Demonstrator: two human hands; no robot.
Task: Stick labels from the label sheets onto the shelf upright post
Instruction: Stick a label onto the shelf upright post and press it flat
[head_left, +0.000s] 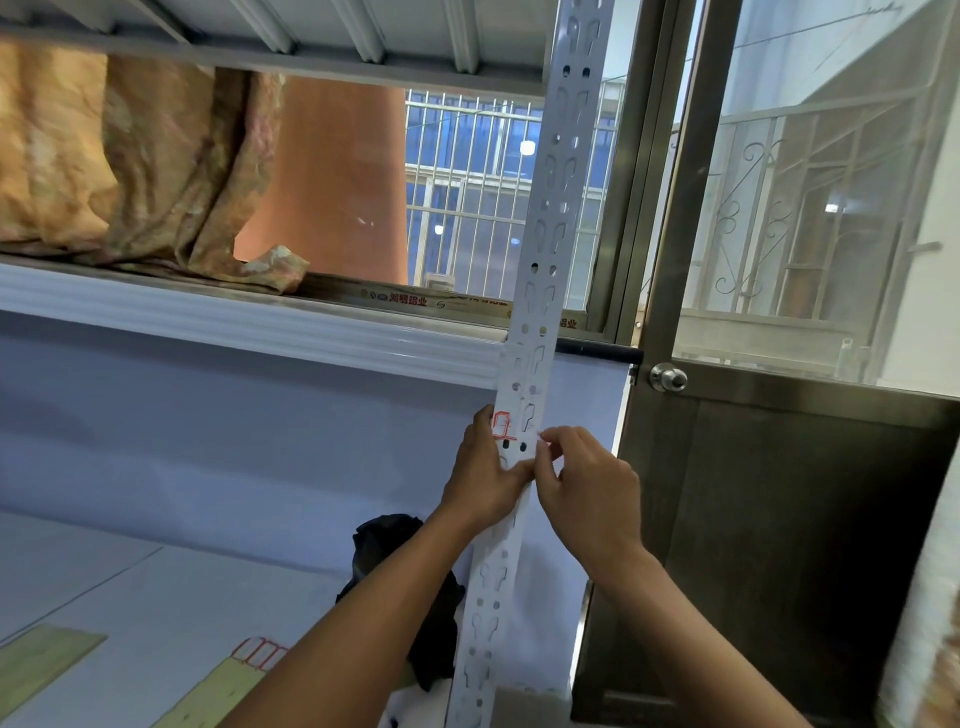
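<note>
Head view: white perforated shelf upright post (545, 260) runs from top centre down to bottom centre, leaning slightly, keyhole slots and round holes along its length. One red-outlined label (503, 425) already sits on the post's left face, just above the hands. Left hand (485, 478) presses flat against the left side of the post, fingers extended upward beside that label, thumb across the front face; not gripping, just bracing. Right hand (587, 493) is on the right edge of the post, thumb and forefinger pinched together at the edge; looks like a small pale bit between the fingertips, too small to tell if it's a label. The two hands touch at the post front. Label sheets (260, 652) lie near bottom left on the white surface (130, 597): red-outlined labels on a yellowish backing, partly cut off by the left forearm. Black cloth-like item (410, 571) lies behind the forearm, left of the post. Far left: draped orange patterned fabric (130, 156) on an upper shelf. Right: metal door (779, 493) with round knob (669, 378), glass above.
</note>
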